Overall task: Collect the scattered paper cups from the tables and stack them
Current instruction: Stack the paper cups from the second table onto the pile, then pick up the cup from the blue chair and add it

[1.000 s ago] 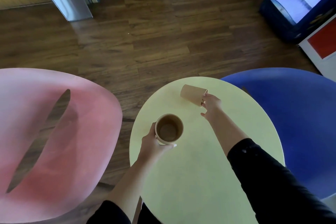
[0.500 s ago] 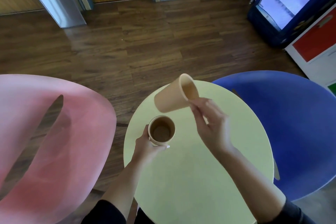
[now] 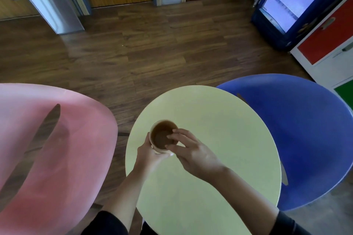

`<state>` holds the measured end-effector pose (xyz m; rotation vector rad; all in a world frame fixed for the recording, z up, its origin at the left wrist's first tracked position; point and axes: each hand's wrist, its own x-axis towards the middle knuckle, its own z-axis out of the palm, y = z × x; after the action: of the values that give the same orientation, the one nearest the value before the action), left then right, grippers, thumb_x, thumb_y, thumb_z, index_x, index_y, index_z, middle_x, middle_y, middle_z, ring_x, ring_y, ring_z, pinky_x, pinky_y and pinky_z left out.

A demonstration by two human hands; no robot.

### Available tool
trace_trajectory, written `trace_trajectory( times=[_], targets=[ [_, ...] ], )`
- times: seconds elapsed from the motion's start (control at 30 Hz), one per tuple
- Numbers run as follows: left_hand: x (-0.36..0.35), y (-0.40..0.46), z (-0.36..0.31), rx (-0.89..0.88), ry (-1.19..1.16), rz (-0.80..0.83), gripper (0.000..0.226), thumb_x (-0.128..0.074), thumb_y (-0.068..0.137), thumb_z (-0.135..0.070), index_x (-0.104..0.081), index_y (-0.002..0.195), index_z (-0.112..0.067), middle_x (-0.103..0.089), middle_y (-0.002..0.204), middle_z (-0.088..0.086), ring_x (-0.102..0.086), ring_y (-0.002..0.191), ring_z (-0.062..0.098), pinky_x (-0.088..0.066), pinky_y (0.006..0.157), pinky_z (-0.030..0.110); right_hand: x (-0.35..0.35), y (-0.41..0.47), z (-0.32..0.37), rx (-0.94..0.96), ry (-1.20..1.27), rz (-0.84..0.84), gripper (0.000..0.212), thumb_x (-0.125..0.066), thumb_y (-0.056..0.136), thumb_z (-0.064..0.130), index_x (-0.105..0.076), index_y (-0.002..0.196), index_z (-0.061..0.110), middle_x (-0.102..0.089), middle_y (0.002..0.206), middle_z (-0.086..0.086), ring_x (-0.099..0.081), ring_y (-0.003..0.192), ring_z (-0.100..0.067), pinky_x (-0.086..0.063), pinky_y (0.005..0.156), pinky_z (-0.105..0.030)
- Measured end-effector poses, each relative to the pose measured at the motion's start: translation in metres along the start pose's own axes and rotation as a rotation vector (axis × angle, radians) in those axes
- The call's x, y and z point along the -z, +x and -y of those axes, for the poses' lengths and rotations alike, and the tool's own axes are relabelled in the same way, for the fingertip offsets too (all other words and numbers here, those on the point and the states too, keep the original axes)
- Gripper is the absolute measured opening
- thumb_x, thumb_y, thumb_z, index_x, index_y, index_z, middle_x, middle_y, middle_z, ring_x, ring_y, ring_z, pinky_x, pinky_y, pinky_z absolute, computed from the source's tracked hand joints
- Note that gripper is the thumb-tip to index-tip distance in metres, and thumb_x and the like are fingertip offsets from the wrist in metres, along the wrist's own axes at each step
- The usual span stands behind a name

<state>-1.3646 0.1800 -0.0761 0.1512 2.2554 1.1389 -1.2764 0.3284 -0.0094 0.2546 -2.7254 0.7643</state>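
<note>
A brown paper cup (image 3: 163, 137), round-mouthed and matte, stands upright toward 9 o'clock on the smooth, pale yellow round desk (image 3: 219, 120). The left hand (image 3: 149, 155) wraps its fingers around the cup's wall; the right hand (image 3: 193, 150) pinches the rim at 3 o'clock. How many cups are nested cannot be told. Two glossy moulded chairs flank the desk: one pink (image 3: 47, 158), one blue (image 3: 305, 129).

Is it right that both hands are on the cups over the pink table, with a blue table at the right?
Not quite. The head view shows the left hand and right hand on the cups over the yellow table; the pink table is left, the blue table right.
</note>
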Motion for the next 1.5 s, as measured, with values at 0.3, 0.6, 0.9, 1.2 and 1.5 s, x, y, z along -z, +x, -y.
trace_trajectory(
  times=[0.3,0.6,0.9,1.2,1.5],
  targets=[
    [0.000,0.001,0.001,-0.035,0.001,0.002,0.057,-0.077,0.071,-0.014,-0.055,0.123,-0.026,-0.066,0.091,-0.015,-0.061,0.084,-0.002,-0.040,0.062,0.003,-0.021,-0.001,-0.002,-0.269,0.242,0.045,0.030,-0.065,0.089,0.023,-0.067,0.119,0.022,-0.024,0.156,-0.005,-0.029,0.142,-0.021,-0.035,0.109,-0.028],
    [-0.017,-0.005,-0.006,-0.060,-0.019,0.026,0.069,-0.082,0.062,-0.028,-0.052,0.125,-0.032,-0.070,0.101,-0.008,-0.066,0.093,0.008,-0.044,0.075,0.014,-0.020,-0.030,-0.011,-0.340,0.296,-0.025,0.039,-0.060,0.092,0.012,-0.058,0.129,0.024,-0.025,0.156,-0.001,-0.034,0.140,-0.016,-0.039,0.108,-0.031],
    [-0.078,-0.017,-0.041,-0.082,0.006,0.098,0.072,-0.085,0.059,-0.035,-0.051,0.123,-0.035,-0.069,0.102,-0.014,-0.064,0.093,0.004,-0.046,0.078,0.018,0.034,-0.085,-0.035,-0.534,0.165,-0.023,0.062,-0.055,0.095,0.038,-0.022,0.148,0.040,-0.009,0.159,0.009,-0.021,0.144,-0.013,-0.029,0.110,-0.026],
    [-0.148,-0.029,-0.072,-0.045,-0.010,0.100,0.071,-0.089,0.058,-0.030,-0.053,0.119,-0.037,-0.069,0.098,-0.013,-0.065,0.086,0.004,-0.046,0.067,0.017,0.083,-0.165,-0.081,-0.859,0.131,0.031,0.078,-0.040,0.090,0.059,-0.003,0.152,0.031,0.008,0.160,0.011,-0.006,0.148,-0.016,-0.020,0.118,-0.041],
    [-0.189,-0.051,-0.086,-0.027,0.017,0.100,0.074,-0.091,0.056,-0.020,-0.056,0.120,-0.027,-0.066,0.091,-0.013,-0.062,0.084,0.009,-0.042,0.065,0.016,0.112,-0.212,-0.093,-0.945,0.102,0.058,0.076,-0.040,0.092,0.058,-0.003,0.152,0.030,0.011,0.159,0.013,-0.001,0.147,-0.013,-0.018,0.119,-0.040]
  ],
)
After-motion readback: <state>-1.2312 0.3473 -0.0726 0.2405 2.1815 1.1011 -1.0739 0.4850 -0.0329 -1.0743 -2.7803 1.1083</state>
